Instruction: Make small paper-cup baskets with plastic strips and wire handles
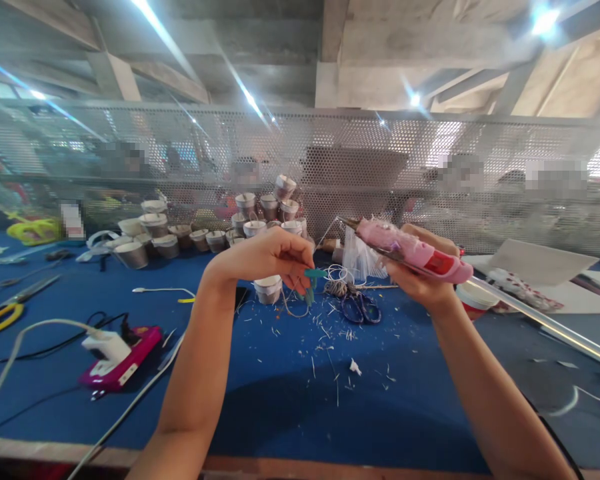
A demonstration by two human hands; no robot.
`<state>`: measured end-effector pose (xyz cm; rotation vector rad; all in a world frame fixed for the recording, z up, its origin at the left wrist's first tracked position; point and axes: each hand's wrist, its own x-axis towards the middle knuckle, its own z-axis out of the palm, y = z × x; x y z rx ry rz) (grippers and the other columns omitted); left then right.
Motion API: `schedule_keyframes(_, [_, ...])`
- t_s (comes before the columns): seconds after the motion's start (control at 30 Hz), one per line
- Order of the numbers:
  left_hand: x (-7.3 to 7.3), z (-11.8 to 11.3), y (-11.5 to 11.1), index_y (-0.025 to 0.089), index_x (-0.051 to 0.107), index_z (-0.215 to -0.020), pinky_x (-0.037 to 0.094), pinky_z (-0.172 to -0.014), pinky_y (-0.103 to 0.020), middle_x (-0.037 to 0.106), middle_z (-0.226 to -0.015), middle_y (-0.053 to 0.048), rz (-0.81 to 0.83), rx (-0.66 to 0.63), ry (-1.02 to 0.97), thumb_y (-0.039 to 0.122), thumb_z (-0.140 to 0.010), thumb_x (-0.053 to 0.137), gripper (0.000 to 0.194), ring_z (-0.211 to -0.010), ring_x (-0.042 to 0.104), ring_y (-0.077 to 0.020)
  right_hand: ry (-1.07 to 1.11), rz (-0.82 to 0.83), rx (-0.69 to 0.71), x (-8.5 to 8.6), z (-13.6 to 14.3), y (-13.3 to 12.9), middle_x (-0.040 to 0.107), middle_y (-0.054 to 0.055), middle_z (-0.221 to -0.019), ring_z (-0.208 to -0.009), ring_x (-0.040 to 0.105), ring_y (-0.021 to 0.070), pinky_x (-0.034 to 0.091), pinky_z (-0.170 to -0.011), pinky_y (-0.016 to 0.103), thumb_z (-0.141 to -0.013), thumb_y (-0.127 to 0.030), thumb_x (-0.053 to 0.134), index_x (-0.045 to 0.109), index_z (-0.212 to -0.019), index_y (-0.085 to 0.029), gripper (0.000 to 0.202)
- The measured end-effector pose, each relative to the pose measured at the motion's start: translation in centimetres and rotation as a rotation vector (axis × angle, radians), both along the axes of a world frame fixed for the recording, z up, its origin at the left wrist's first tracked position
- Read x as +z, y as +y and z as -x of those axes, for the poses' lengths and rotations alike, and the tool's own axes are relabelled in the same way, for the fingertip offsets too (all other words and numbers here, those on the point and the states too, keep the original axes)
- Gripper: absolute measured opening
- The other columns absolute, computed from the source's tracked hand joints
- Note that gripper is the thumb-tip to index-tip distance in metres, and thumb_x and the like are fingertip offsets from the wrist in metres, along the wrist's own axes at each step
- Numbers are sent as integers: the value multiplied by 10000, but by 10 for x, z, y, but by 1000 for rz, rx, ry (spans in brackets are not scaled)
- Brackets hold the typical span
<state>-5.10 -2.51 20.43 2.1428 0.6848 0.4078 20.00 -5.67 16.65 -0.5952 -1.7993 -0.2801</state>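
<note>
My right hand [420, 273] is wrapped round a pink hot glue gun [405, 250] whose tip points left, with a long clear glue stick [545, 320] out of its back. My left hand [285, 257] is closed on a small teal piece [313, 275], bent down at the wrist. A thin strand runs from near the left fingers up to the glue gun's tip. Just under my left hand stands a small pale cup [268, 289] on the blue table. Dark-handled scissors [361, 308] lie between the hands, by a bundle of string [336, 287].
Several small cups [153, 227] are grouped and stacked at the back. A magenta power strip [123, 360] with a white plug and cables lies at the left, near yellow-handled scissors [3, 320]. Thread scraps cover the middle. A perforated metal screen [355, 160] stands behind the table.
</note>
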Motion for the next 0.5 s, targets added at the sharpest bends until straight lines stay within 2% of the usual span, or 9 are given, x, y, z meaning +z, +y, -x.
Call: schedule_keyframes(0.5, [1,0,1,160,571,-810,513,-619,-214,679,-706,-9,-21,11,15,250,-771,572,98,-657,656,-117,-33,32,33,0,-1,2,363,-45,-540,-484,332,86,290,-443,255,-634,-168,572,403,-552,-212,194])
